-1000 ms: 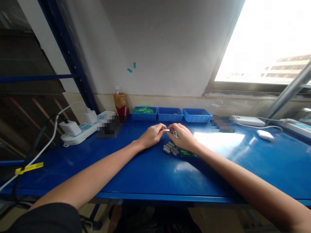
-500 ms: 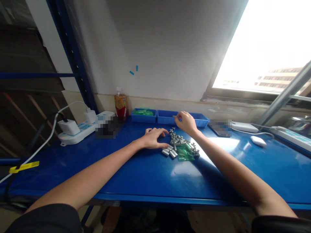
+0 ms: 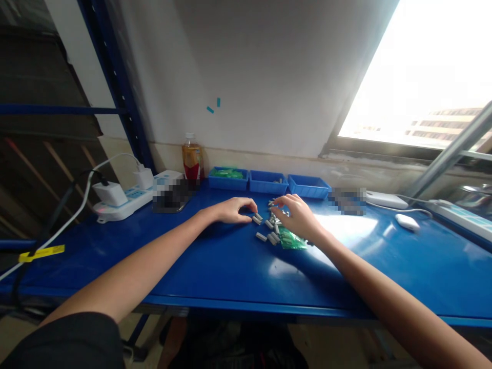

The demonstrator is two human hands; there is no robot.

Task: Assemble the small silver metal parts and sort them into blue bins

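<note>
Two bare hands over the blue table, apart from each other, loose grey metal pieces lying between them. Left hand point(image 3: 231, 210): thumb and fingers spread, a pair of short pieces point(image 3: 257, 219) right at the fingertips; cannot tell whether they touch. Right hand point(image 3: 295, 214): palm down, fingers bent over the far part of the scattered pile point(image 3: 277, 228), covering some of it; whether anything is pinched there, cannot tell. Nearer the table's front edge, a few bar-like pieces point(image 3: 273, 238) lie below the gap between the hands. Green packet point(image 3: 292, 241) just beside these, partly under the right hand and wrist. Beyond the hands, three blue trays in a row: left tray point(image 3: 228, 183) with green packets, middle tray point(image 3: 268, 187) with small pieces, right tray point(image 3: 309, 191).
</note>
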